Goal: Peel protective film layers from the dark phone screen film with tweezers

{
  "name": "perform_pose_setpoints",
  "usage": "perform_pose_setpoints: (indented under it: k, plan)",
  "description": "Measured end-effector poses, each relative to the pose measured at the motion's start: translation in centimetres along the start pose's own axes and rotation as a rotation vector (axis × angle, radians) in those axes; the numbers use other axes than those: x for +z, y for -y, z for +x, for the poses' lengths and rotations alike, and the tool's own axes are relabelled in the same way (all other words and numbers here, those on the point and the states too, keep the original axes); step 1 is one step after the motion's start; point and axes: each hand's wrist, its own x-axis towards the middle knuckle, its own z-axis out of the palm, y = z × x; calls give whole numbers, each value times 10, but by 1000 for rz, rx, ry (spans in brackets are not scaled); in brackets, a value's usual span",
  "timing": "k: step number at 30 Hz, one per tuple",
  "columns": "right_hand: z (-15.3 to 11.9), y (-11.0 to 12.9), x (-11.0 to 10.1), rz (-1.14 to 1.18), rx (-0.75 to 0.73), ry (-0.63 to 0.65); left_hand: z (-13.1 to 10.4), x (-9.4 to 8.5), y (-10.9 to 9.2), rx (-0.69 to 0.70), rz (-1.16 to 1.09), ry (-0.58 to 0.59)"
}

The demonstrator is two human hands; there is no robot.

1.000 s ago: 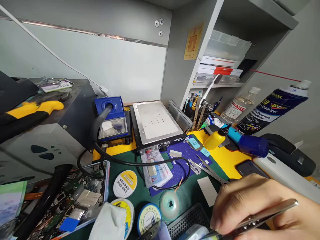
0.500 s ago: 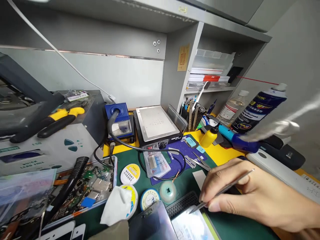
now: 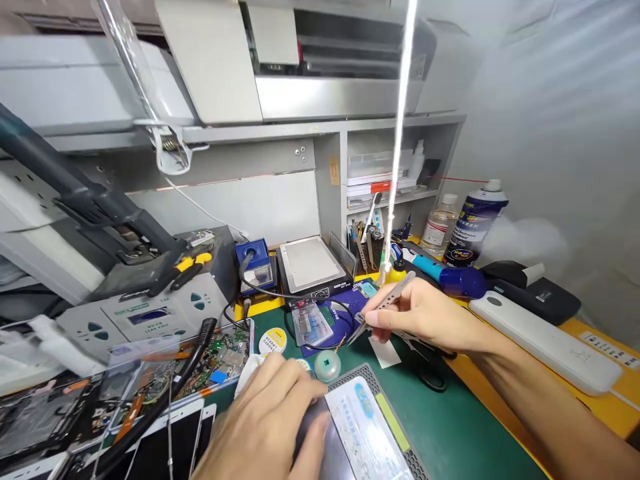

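Above the green mat [image 3: 465,423], the right hand [image 3: 405,312] grips metal tweezers [image 3: 399,289], their tips pointing down near a white slip [image 3: 385,353], while the left hand [image 3: 270,417], whose grip I cannot tell, lies over a shiny dark device [image 3: 336,460] beside a labelled card [image 3: 367,430].

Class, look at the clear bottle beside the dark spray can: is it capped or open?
The clear bottle is capped: a white cap sits on its neck.
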Motion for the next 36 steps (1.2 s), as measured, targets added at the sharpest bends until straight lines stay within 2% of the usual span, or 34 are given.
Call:
perform_pose_setpoints:
  k: [2,4,7,12,16,20,22,26,29,33,36]
  plan:
    - [1,-1,-1,43,-20,-19,16,1,-15,-106,25,132]
    - [1,-2,-1,80,-34,-39,28,4,-25,-154,95,236]
    - [1,-2,-1,126,-47,-73,35,12,-30,-166,114,299]
    - [-3,5,-2,181,-55,-144,36,19,-26,-203,36,233]
    - [-2,5,-6,217,-59,-195,41,19,-27,-248,-33,189]
    - [5,-1,-11,262,-73,-250,43,2,-26,-351,-213,155]
    - [5,-3,-10,280,-68,-219,40,-11,-26,-402,-335,151]
    - [-5,0,12,241,-68,-13,27,-27,-27,-485,-538,108]
    - [-18,6,39,124,-71,96,15,-21,-26,-512,-662,32]
    - [-30,12,65,-96,-65,50,2,-6,-21,-461,-615,-64]
    - [-30,8,72,-221,-61,17,-6,-2,-20,-358,-399,-121]
